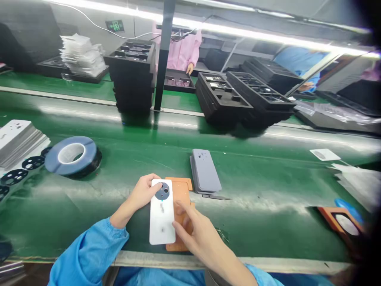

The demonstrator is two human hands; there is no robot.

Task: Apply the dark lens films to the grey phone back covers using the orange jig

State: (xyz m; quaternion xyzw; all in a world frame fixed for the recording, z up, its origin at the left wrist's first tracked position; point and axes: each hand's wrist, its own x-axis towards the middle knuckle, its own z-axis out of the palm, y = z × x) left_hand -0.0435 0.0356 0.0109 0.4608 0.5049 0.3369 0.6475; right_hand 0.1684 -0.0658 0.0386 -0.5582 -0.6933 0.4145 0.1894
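My left hand (144, 193) grips the upper left of a white phone back cover (162, 228), its thumb lying on the dark round camera film (162, 192) near the top. Some of its fingers are hidden behind the panel. At the cover's right edge is my right hand (195, 230), fingers apart and slightly curled; whether a fingertip touches the edge I cannot tell. Partly beneath the cover and right hand lies an orange fixture plate (181, 190). A stack of grey phone back covers (206, 171) rests just beyond it, with dark tweezers (216, 196) at its near end.
To the left are a roll of blue tape (53, 157), a strip of dark round films (32, 162) and stacked pale panels (14, 139). An orange-framed piece (339, 222) lies right. Black trays (223, 99) line the far side, where a person in pink (181, 51) stands.
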